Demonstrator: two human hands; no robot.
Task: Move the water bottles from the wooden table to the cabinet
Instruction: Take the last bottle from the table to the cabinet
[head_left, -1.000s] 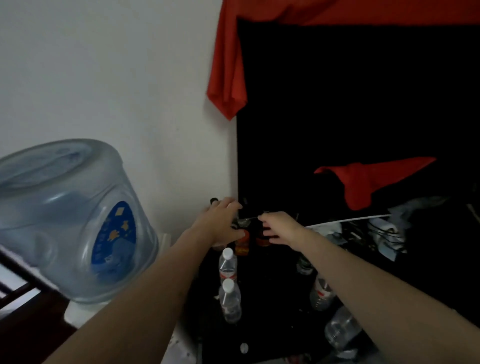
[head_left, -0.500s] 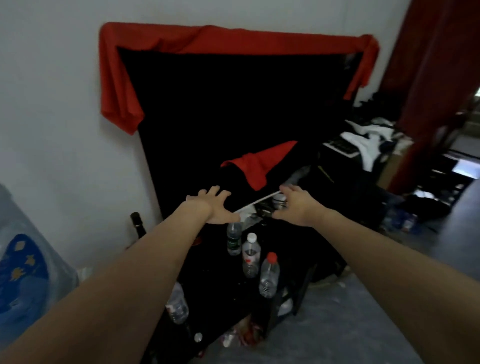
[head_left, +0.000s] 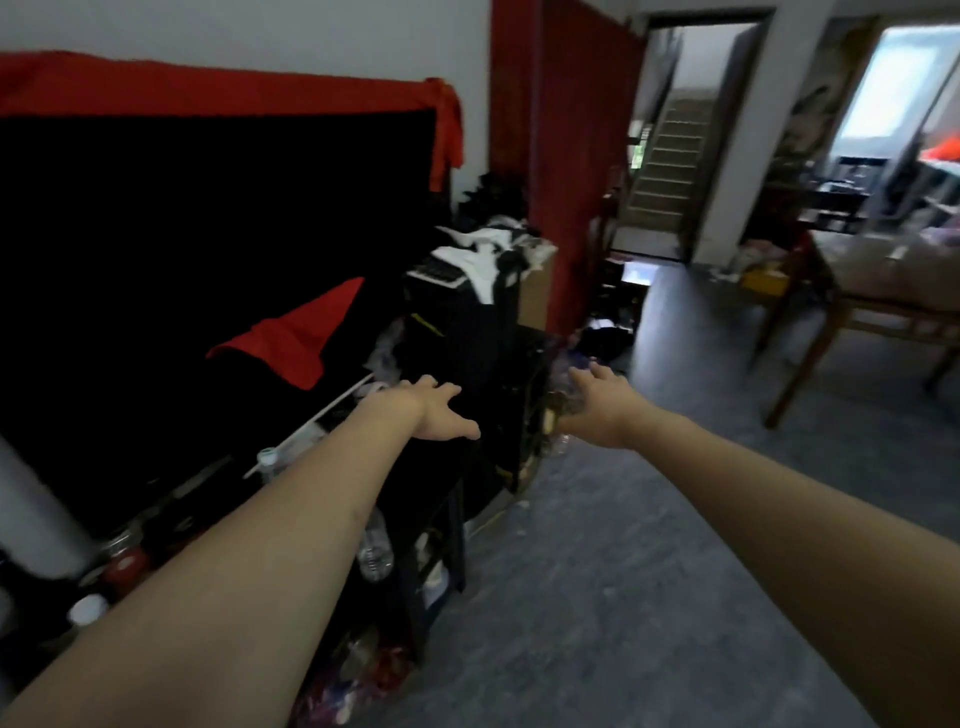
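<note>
Status: both hands empty, L hand (head_left: 441, 413) w/ fingers spread over the dark cabinet (head_left: 441, 519), R hand (head_left: 597, 402) w/ fingers loose & straight out over the floor; neither holds anything. Water bottles (head_left: 375, 551) stand on the cabinet's top & lower shelf; wooden table (head_left: 883, 306) is well apart, far R. Step judged: between trips; next calls for walking to the table and gripping another bottle there, if any remain—its top is too blurred to tell.

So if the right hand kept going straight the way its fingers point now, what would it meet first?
Probably nothing close: the right hand, open and empty, points past the dark cabinet toward the clutter on the floor beyond it. Depth is unclear.
</note>
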